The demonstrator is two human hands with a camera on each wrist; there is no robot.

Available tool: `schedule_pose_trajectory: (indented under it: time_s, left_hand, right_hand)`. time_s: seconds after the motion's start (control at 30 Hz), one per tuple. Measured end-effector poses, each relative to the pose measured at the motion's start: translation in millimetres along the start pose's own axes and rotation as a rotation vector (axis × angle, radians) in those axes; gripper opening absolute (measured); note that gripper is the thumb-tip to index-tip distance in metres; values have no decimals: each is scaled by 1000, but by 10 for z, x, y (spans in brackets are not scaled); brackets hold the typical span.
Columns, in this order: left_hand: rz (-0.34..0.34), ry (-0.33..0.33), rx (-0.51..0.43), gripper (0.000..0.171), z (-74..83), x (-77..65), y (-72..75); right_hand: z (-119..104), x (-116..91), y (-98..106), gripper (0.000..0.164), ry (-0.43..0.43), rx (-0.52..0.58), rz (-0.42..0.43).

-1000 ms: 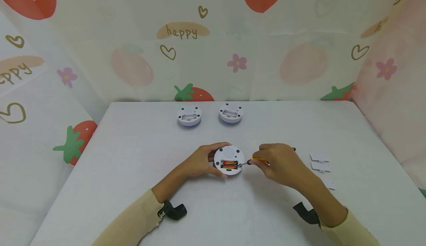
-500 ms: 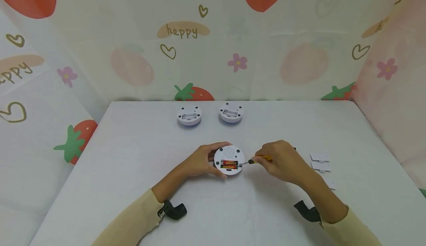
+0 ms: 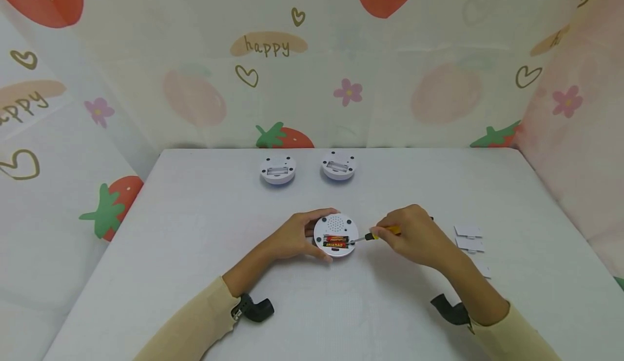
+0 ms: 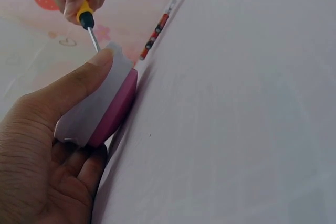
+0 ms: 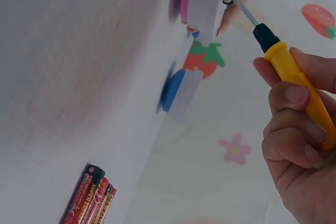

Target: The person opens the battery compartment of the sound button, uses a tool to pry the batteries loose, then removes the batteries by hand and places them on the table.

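My left hand grips a round white device by its sides, its open battery compartment facing up. Two red-and-yellow batteries lie in that compartment, beside a dotted speaker grille and dark round feet. The device has a pink part against the table. In my right hand is a yellow-and-black screwdriver, fingers wrapped round its handle. Its metal tip meets the right end of the battery compartment, at the battery ends.
Two more white devices, compartments up, stand at the back. White battery covers lie in a column at the right. Several loose batteries rest on the table, hidden behind my right hand in the head view. A printed cloth hangs behind.
My right hand has shifted slightly up and to the right, tilting the screwdriver handle higher while the tip stays at the compartment's end. The left hand and device stay put.
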State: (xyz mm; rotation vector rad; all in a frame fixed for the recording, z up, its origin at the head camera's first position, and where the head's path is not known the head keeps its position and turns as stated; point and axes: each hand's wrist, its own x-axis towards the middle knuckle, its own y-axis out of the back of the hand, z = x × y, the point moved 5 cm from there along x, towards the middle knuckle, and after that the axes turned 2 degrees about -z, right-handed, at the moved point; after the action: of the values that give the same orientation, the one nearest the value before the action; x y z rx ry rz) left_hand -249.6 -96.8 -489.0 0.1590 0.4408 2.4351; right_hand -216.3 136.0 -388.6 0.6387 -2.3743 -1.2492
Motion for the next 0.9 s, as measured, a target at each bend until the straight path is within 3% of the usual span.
schedule_pose_trajectory:
  time_s: [0.23, 0.8, 0.9]
  left_hand:
    - [0, -2, 4, 97, 3, 0, 3]
    - [4, -5, 7, 98, -31, 23, -1]
    - [7, 0, 10, 99, -42, 23, 2]
  right_hand:
    - [54, 12, -1, 9, -54, 53, -14]
    - [221, 14, -45, 24, -368, 173, -73]
    - [228, 13, -42, 24, -384, 178, -81]
